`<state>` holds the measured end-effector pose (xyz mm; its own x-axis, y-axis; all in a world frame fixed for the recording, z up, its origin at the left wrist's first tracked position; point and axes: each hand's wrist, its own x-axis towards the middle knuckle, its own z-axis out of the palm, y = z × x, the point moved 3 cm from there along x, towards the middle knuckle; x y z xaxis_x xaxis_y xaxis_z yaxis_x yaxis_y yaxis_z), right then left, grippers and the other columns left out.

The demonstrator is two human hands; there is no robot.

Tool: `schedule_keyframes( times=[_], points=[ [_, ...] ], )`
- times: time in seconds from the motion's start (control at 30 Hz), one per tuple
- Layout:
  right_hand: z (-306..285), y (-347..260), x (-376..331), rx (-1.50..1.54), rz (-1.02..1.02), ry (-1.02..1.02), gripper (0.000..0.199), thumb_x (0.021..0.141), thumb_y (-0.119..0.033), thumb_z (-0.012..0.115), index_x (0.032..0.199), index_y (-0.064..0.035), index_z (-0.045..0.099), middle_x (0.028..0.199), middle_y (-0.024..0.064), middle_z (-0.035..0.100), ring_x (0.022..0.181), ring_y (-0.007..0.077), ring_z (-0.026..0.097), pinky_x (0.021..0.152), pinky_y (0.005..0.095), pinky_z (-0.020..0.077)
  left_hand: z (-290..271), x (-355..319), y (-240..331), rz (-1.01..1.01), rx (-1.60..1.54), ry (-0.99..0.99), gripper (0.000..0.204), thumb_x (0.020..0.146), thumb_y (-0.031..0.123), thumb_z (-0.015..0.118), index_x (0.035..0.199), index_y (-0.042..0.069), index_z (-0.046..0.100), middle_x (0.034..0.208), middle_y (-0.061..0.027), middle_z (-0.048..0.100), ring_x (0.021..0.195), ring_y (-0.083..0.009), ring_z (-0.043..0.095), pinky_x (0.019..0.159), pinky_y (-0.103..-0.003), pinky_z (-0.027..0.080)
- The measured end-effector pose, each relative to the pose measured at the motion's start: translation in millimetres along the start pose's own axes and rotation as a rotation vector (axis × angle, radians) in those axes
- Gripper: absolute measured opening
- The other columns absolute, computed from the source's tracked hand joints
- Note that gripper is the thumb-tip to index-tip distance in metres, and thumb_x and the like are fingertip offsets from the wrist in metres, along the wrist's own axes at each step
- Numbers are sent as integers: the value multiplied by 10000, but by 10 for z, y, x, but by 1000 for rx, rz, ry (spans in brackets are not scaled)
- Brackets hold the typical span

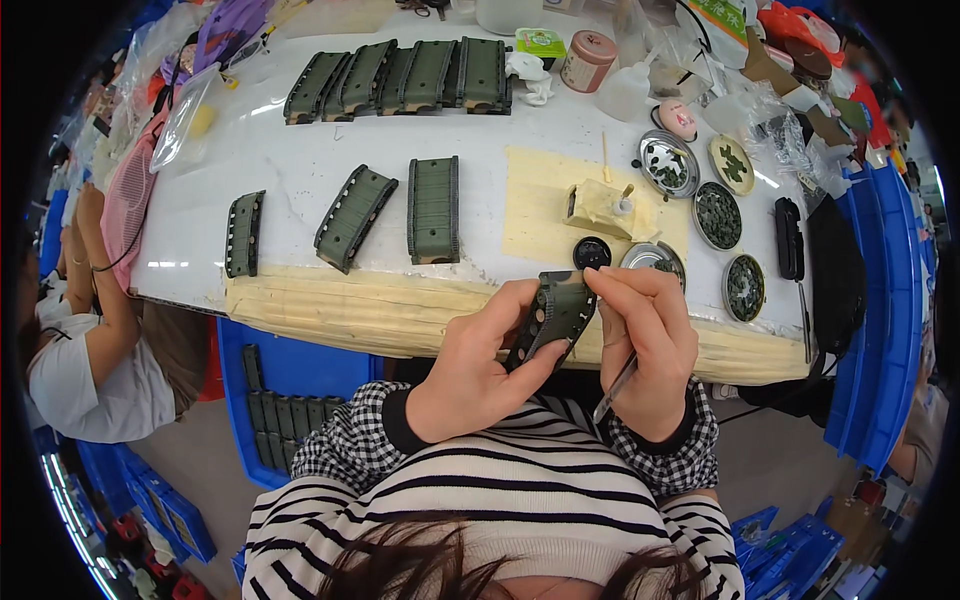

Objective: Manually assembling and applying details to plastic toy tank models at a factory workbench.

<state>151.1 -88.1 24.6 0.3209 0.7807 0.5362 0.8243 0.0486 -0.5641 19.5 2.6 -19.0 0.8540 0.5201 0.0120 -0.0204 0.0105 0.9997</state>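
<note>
My left hand (pixel 468 382) is closed round a dark green plastic tank hull (pixel 563 306), with a row of small wheel-like bumps along its side. It holds the hull tilted over the table's front edge. My right hand (pixel 650 345) has its thumb and fingertips pinched at the hull's upper right corner. A slim grey metal tool (pixel 616 387), perhaps tweezers, lies in that same hand, its lower end sticking out under the palm. Any tiny part between those fingertips is hidden. Just beyond the hull stands a small round black dish (pixel 592 252).
More green hulls (pixel 435 210) lie on the white table (pixel 300 160); several form a back row (pixel 430 78). Dishes of small green parts (pixel 717 215) stand right, near a tape-wrapped block (pixel 600 208). A blue crate (pixel 240 400) sits below left. Another person (pixel 90 370) is at left.
</note>
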Motion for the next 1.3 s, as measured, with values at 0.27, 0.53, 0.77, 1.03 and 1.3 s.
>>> schedule_keyframes(
  times=[0.27, 0.53, 0.77, 1.03, 1.3],
  points=[
    [-102, 85, 40, 202, 85, 6, 275, 817, 91, 627, 1076, 5, 660, 1010, 127, 614, 817, 197, 604, 685, 245, 480, 34, 31, -32, 17, -235, -15, 470, 868, -66, 585, 1292, -38, 385, 1135, -134, 591, 1030, -170, 614, 895, -285, 499],
    [-110, 80, 10, 35, -53, -26, 297, 771, 60, 677, 1060, -8, 672, 930, 124, 628, 721, 235, 616, 657, 284, 497, 43, 13, -29, -10, -201, -33, 464, 869, -67, 586, 1287, -36, 386, 1137, -136, 593, 1032, -181, 622, 899, -289, 503],
    [-198, 77, -20, 51, -71, 5, 374, 755, -35, 722, 1122, -10, 657, 957, 138, 622, 739, 274, 617, 671, 321, 497, 62, 21, -54, -1, -270, -53, 462, 877, -64, 576, 1286, -20, 366, 1143, -137, 587, 1058, -212, 619, 916, -322, 511],
    [-1168, 1114, -492, -354, 469, 255, 86, 847, -14, 657, 929, 12, 648, 789, 59, 632, 596, 114, 517, 543, 244, 396, 36, 82, -30, -108, -455, -32, 434, 901, -56, 538, 1290, -15, 352, 1141, -147, 586, 1052, -181, 607, 917, -311, 502],
    [-1241, 1341, -462, -436, 426, -56, 127, 786, 18, 665, 909, 9, 637, 785, 128, 623, 669, 240, 597, 606, 312, 452, 40, 48, -28, -152, -417, -37, 433, 903, -61, 533, 1289, -14, 343, 1150, -153, 583, 1058, -187, 608, 934, -321, 502]
  ],
)
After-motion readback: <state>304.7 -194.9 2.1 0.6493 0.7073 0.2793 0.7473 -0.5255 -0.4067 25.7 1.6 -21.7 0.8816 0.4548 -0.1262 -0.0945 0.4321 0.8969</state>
